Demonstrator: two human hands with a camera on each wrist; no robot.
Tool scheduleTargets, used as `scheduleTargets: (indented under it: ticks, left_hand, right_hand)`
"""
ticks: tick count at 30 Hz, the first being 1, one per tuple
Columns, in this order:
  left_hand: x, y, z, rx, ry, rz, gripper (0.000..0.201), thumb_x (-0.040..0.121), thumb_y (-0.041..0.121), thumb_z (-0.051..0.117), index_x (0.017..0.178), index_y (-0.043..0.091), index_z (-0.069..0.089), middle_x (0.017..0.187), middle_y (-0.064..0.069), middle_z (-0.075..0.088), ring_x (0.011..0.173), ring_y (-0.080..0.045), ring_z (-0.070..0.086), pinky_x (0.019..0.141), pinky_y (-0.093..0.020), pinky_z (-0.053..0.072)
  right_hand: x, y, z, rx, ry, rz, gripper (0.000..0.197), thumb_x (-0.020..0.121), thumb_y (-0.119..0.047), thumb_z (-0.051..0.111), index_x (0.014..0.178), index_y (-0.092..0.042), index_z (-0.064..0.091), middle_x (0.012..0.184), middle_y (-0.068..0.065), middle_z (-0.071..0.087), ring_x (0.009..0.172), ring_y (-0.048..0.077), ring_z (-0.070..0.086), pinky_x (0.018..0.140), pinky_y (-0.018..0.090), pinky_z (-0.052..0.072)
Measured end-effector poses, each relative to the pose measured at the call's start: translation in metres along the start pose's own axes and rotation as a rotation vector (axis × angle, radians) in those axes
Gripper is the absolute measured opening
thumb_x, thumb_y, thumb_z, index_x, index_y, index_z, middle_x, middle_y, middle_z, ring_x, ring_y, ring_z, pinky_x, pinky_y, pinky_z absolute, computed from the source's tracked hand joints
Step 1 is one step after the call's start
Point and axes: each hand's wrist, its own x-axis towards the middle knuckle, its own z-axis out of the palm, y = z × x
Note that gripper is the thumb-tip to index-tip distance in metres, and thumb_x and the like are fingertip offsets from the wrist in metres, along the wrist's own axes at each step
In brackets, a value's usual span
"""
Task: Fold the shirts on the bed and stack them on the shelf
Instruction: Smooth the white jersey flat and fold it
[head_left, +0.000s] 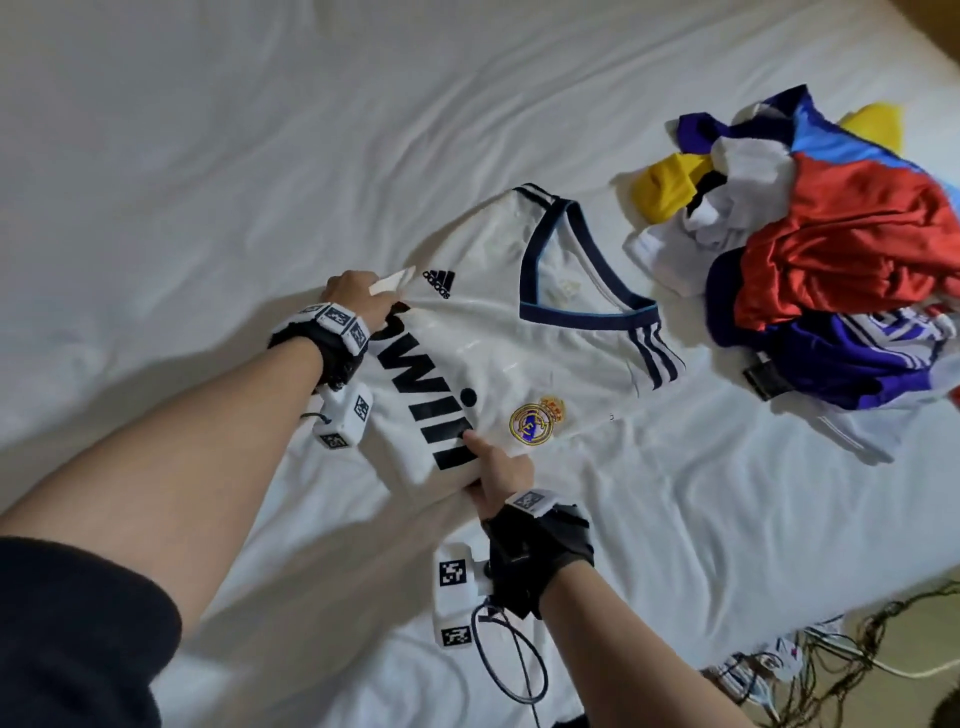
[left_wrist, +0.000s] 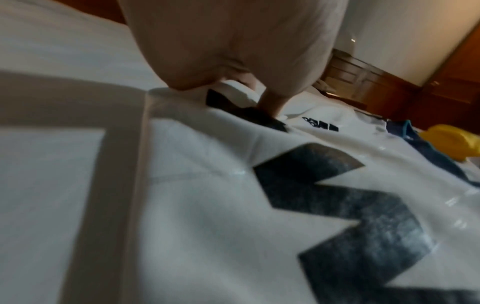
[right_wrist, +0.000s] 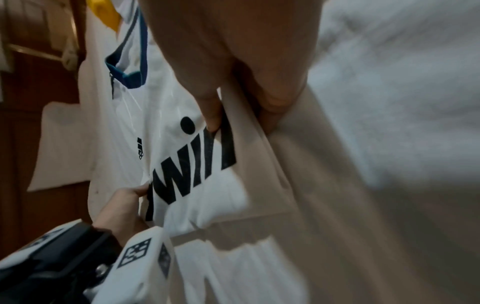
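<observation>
The left hand (head_left: 358, 293) pinches the far end of a folded edge of the white shirt (head_left: 524, 332), with its thumb on top of the cloth, as the left wrist view also shows. The right hand (head_left: 501, 475) pinches the near end of the same edge, its thumb lying on top by the black letters (head_left: 431, 400) and its other fingers tucked under. So both hands grip the shirt, one at each end of the fold, and the shirt lies between them and stretches away to the right, toward its dark blue collar (head_left: 576, 275). The folded edge runs from near to far, in line with the row of letters. The right hand is nearer to the person; the left hand is farther out. The coming move is probably to carry this edge across toward the collar, or to press it flat. The shirt rests on the white bed (head_left: 208, 156). To its right, close by but not touching as far as can be seen, sits a pile of clothes (head_left: 831, 249) in red, blue, yellow and white. There are two hands, one white shirt laid out, and one pile; the shirts inside the pile are too tangled to count. No shelf shows here.
</observation>
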Motion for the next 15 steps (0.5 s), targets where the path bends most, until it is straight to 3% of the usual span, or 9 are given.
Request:
scheduleTargets:
  ticks: [4,6,8,10,11,13,15]
  left_hand:
    - [-0.042,-0.066,0.005,-0.126,0.085,-0.243,0.035,0.092,0.034,0.057,0.102,0.002,0.070,0.097,-0.023,0.069,0.089,-0.038,0.063,0.073,-0.035,0.048]
    - [-0.081,-0.097,0.013,-0.252,0.114,-0.430,0.039,0.091,0.034,0.057,0.114,0.005,0.069,0.103,-0.022,0.069,0.095,-0.037,0.064,0.081,-0.036,0.052]
    - [-0.127,-0.113,0.029,-0.394,0.151,-0.533,0.037,0.092,0.031,0.058,0.119,0.008,0.067,0.106,-0.022,0.069,0.094,-0.036,0.063,0.078,-0.031,0.047]
    - [-0.168,-0.117,0.049,-0.510,0.172,-0.520,0.032,0.093,0.030,0.059,0.110,0.004,0.069,0.102,-0.022,0.069,0.091,-0.035,0.062,0.074,-0.031,0.042]
    - [-0.186,-0.118,0.059,-0.561,0.173,-0.493,0.031,0.093,0.031,0.059,0.102,0.002,0.069,0.096,-0.021,0.069,0.089,-0.034,0.063,0.073,-0.031,0.041]
    - [-0.215,-0.117,0.076,-0.652,0.154,-0.456,0.034,0.093,0.034,0.059,0.086,0.002,0.067,0.081,-0.015,0.068,0.079,-0.028,0.062,0.068,-0.032,0.042]
    - [-0.234,-0.116,0.087,-0.689,0.108,-0.443,0.037,0.093,0.037,0.060,0.075,0.005,0.064,0.070,-0.010,0.064,0.069,-0.024,0.056,0.062,-0.031,0.040]
  right_hand:
    - [0.010,0.001,-0.007,-0.313,-0.041,-0.067,0.039,0.045,-0.021,0.086,0.072,-0.005,0.064,0.084,0.020,0.071,0.084,0.039,0.070,0.076,0.058,0.057]
    - [0.009,-0.009,-0.012,-0.451,-0.085,-0.075,0.050,0.039,-0.023,0.081,0.081,-0.005,0.061,0.095,0.021,0.071,0.089,0.036,0.070,0.081,0.055,0.056]
    - [0.001,-0.027,-0.019,-0.581,-0.127,-0.083,0.050,0.049,-0.019,0.081,0.092,-0.003,0.061,0.100,0.019,0.069,0.092,0.032,0.068,0.083,0.047,0.057]
    - [-0.012,-0.047,-0.030,-0.703,-0.097,-0.136,0.018,0.069,-0.012,0.076,0.080,-0.007,0.062,0.085,0.012,0.068,0.083,0.027,0.064,0.073,0.033,0.054]
    - [-0.014,-0.054,-0.038,-0.751,-0.068,-0.166,0.011,0.075,-0.011,0.072,0.074,-0.010,0.061,0.081,0.010,0.066,0.082,0.026,0.062,0.070,0.030,0.051]
    - [-0.016,-0.064,-0.060,-0.850,-0.018,-0.221,0.008,0.075,-0.017,0.070,0.072,-0.012,0.065,0.085,0.011,0.069,0.083,0.027,0.064,0.073,0.033,0.050]
    - [-0.014,-0.064,-0.082,-0.922,-0.013,-0.251,0.018,0.065,-0.026,0.067,0.073,-0.010,0.071,0.084,0.011,0.073,0.084,0.030,0.067,0.079,0.039,0.055]
